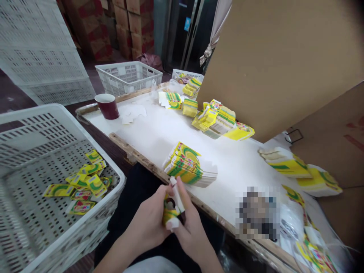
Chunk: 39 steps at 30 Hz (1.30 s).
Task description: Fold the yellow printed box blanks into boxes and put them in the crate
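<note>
Over my lap, at the near edge of the table, both hands are closed round a small yellow-and-white card packet (170, 215). My left hand (155, 216) grips its left side, and my right hand (193, 229) holds the right side. A dark round opening or part shows on the packet between the fingers; I cannot tell which. White coverings show on some fingertips. Just beyond the hands a stack of yellow-and-green printed cards (187, 165) lies on the white tabletop (148, 134). Several finished-looking yellow packets (89, 178) lie loose in a white plastic basket (61, 110) at the left.
More card stacks (217, 119) lie along a tall cardboard panel (278, 57). Others (301, 170) lie at the right. A dark red cup (107, 107) stands near the table's left corner. Another white basket (129, 76) stands behind. A blurred-out patch (257, 213) covers something at the right.
</note>
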Motion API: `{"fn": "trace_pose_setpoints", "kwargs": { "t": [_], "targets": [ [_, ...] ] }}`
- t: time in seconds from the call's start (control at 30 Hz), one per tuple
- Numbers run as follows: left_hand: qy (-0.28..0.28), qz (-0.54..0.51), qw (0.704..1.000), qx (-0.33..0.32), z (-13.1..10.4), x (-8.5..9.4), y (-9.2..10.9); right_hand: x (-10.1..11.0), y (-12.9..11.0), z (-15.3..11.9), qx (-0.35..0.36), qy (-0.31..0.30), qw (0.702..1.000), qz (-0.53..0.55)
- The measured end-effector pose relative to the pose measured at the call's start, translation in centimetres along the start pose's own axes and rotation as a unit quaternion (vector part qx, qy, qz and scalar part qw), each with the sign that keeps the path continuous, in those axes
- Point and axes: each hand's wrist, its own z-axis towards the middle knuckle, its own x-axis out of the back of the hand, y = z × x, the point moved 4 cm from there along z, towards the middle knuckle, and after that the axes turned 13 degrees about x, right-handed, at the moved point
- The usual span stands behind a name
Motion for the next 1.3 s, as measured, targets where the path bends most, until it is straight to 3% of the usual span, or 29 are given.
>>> {"fn": "trace_pose_setpoints", "kwargs": {
  "t": [0.1, 0.17, 0.23, 0.3, 0.43, 0.7, 0.87, 1.0, 1.13, 1.23, 1.3],
  "targets": [
    [0.076, -0.017, 0.996, -0.031, 0.0, -0.1, -0.4, -0.2, -0.8, 0.0, 0.058, -0.072, 0.985, -0.145],
    [0.146, -0.002, 0.989, -0.035, -0.1, 0.1, -0.7, 0.6, -0.8, 0.1, 0.072, -0.039, 0.98, -0.182],
    [0.175, 0.032, 0.984, -0.028, 0.0, 0.4, -1.0, 1.9, -0.4, 0.2, 0.069, 0.037, 0.976, -0.204],
    [0.156, 0.051, 0.986, -0.008, 0.1, 0.8, -1.4, 2.9, -0.1, 0.2, 0.059, 0.064, 0.97, -0.226],
    [0.117, 0.026, 0.993, 0.013, 0.0, 2.0, -1.7, 3.0, -0.1, 0.3, 0.048, -0.06, 0.962, -0.263],
    [0.061, 0.006, 0.998, 0.003, 0.6, 2.9, -1.3, 4.1, -1.7, 1.9, 0.04, -0.182, 0.956, -0.227],
    [0.068, 0.024, 0.997, 0.005, 1.0, 2.9, -0.9, 3.5, -0.4, 1.8, 0.023, -0.09, 0.975, -0.201],
    [0.06, 0.024, 0.998, 0.017, 0.9, 2.6, -1.1, 3.0, 0.3, 1.4, 0.009, -0.109, 0.976, -0.186],
    [0.075, 0.022, 0.997, 0.016, 1.0, 2.4, -1.1, 2.9, 0.3, 1.4, 0.016, -0.064, 0.979, -0.192],
    [0.1, 0.021, 0.995, 0.021, 0.8, 4.0, -1.9, 2.7, 0.2, 1.6, 0.019, -0.043, 0.978, -0.204],
    [0.151, 0.033, 0.987, 0.039, 0.1, 6.7, -3.3, 3.4, 0.1, 2.4, 0.023, -0.01, 0.973, -0.229]
  ]
}}
